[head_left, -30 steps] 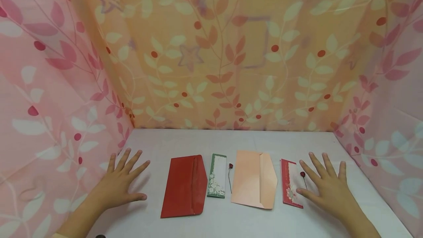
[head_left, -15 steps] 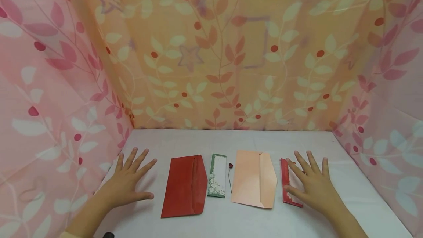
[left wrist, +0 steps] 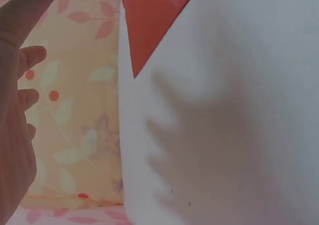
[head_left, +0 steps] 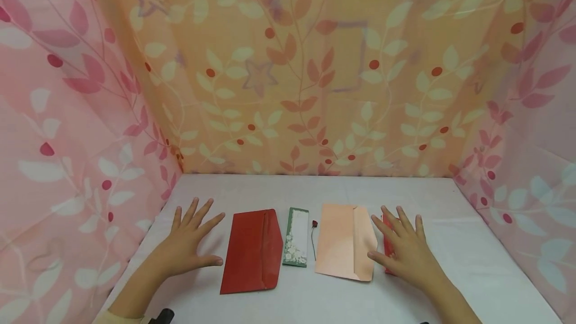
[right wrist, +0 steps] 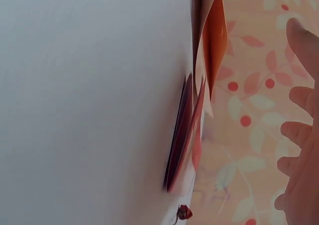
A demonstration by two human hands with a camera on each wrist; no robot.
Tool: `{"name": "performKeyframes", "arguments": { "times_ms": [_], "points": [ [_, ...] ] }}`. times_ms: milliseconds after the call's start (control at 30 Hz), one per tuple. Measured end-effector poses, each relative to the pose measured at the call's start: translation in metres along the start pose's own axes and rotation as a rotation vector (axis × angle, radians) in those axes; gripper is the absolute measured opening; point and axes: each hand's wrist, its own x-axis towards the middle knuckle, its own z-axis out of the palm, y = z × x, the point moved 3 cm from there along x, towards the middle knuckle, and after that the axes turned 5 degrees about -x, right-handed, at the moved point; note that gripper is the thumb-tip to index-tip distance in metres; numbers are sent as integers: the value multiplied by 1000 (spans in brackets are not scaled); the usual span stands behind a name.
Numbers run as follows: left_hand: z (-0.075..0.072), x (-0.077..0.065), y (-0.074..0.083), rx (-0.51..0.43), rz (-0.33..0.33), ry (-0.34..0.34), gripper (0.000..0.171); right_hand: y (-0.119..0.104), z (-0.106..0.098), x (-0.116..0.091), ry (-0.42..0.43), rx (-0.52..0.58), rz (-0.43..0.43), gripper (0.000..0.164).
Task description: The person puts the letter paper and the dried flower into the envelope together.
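Note:
My left hand [head_left: 184, 246], fingers spread and straight, hovers just left of a red envelope [head_left: 243, 251], whose corner shows in the left wrist view. Above the right side, my right hand [head_left: 407, 249] is spread too and largely covers a red card [head_left: 387, 246]. Its thumb and index fingertips overlap the flap of a peach envelope [head_left: 335, 244]. Between the envelopes lie a green-bordered floral card [head_left: 296, 239] and a small red rose on a thin stem [head_left: 314, 224]. Another little rose [right wrist: 184, 212], hidden in the head view, appears beside the red card in the right wrist view.
All the paper items lie in a row on a white-covered table [head_left: 270, 309]. Patterned leaf-print curtains hang at the back [head_left: 297, 114] and along both sides. A dark piece [head_left: 164, 315] shows by the left wrist.
Both hands have moved inward: the left one rightward toward the red envelope, the right one leftward over the red card. Cards, envelopes and the visible rose stay where they were.

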Motion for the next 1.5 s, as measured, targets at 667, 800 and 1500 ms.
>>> {"name": "performKeyframes", "arguments": {
  "times_ms": [667,800,1500],
  "points": [
    [24,24,34,-180,35,-55,98,-50,18,14,1,116,-80,85],
    [27,30,43,-199,44,-70,99,-65,21,19,28,141,-110,82],
    [53,44,55,-209,120,-144,102,-130,44,43,-50,226,-170,80]
  ]
}}
